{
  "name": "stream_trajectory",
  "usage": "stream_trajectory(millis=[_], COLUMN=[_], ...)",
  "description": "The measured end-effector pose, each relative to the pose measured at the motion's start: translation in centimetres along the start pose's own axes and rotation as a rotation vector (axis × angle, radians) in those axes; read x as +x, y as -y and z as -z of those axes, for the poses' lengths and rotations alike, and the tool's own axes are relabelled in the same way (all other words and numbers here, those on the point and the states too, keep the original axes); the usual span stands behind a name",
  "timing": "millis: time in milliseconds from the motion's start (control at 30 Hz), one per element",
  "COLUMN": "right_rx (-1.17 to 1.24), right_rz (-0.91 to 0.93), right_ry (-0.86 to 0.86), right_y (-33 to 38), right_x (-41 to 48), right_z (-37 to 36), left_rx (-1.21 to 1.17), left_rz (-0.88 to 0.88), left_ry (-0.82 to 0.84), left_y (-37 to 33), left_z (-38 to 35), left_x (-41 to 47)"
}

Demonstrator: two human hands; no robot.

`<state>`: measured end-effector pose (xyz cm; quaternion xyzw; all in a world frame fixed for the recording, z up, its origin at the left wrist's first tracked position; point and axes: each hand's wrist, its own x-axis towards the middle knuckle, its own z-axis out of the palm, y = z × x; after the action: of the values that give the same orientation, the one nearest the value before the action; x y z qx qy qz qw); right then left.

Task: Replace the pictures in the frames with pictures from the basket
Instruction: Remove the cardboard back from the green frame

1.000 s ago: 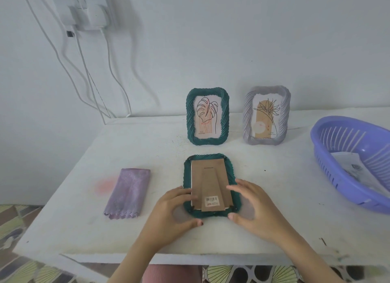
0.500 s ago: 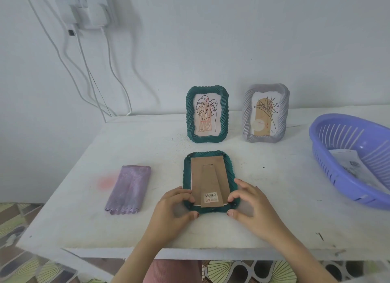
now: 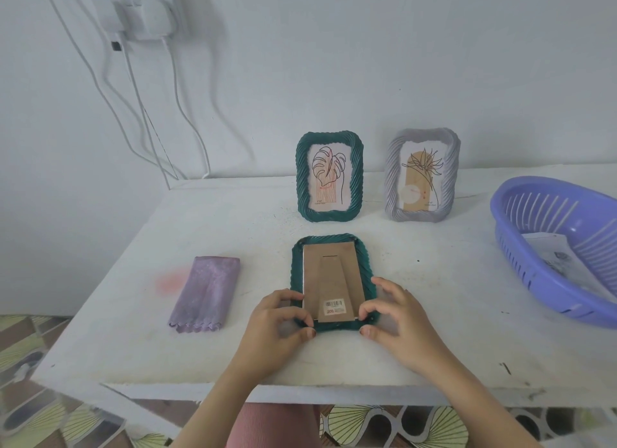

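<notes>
Pinching the near corners of the face-down frame (image 3: 369, 264), my left hand (image 3: 277, 317) and right hand (image 3: 395, 314) curl fingertips onto its rim. It lies on the table (image 3: 467, 280), middle, near me. It looks light and rigid; its cardboard backing (image 3: 329, 274) seems thin and bendable, so I'd lift that by its near edge.

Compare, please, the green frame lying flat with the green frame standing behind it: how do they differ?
The flat frame lies face down on the table; the standing frame is upright, facing the camera. The flat frame shows brown cardboard backing with a barcode sticker; the standing frame shows a leaf drawing. The left hand and right hand grip the flat frame's near corners; nothing touches the standing frame. Both have twisted dark green rims.
</notes>
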<state>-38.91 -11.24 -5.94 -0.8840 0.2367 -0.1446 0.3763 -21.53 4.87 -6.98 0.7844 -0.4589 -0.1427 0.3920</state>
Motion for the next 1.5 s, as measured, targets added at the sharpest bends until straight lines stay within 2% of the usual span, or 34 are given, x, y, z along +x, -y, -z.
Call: stream_trajectory(millis=[467, 600, 667, 733, 900, 1033, 1167, 1367, 1500], right_rx=[-0.011, -0.089, -0.053, -0.011, -0.015, 0.015, 0.079, 0.223, 0.33], right_rz=[-0.002, 0.027, -0.003, -0.056, -0.147, -0.185, -0.196, -0.191, -0.211], right_ry=[-0.026, -0.192, -0.213, -0.198, -0.163, -0.169, -0.159, -0.23, -0.206], right_y=[0.3, 1.0, 1.4, 1.5, 1.6, 1.8, 2.1, 2.4, 2.3], right_x=[-0.3, 0.3, 1.2, 2.3, 4.2, 4.9, 5.0, 4.9, 5.4], right_z=[0.3, 0.7, 0.8, 0.7, 0.3, 0.1, -0.2, 0.0, 0.2], left_rx=[-0.035, -0.136, -0.111, -0.048, 0.142, 0.158, 0.145, 0.099, 0.099], left_rz=[-0.022, 0.007, 0.031, 0.049, 0.055, 0.102, 0.088, 0.033, -0.004], left_ry=[0.003, -0.166, -0.225, -0.192, 0.028, 0.11, 0.092, 0.045, 0.03], left_y=[-0.2, -1.6, -2.2, -2.7, -1.8, -1.3, -1.3, -0.9, -0.8], left_z=[0.1, 0.7, 1.0, 1.1, 0.7, 0.4, 0.1, 0.0, -0.2], left_x=[-0.5, -0.1, 0.5, 1.2, 2.9, 3.0, 2.9, 2.8, 2.6])
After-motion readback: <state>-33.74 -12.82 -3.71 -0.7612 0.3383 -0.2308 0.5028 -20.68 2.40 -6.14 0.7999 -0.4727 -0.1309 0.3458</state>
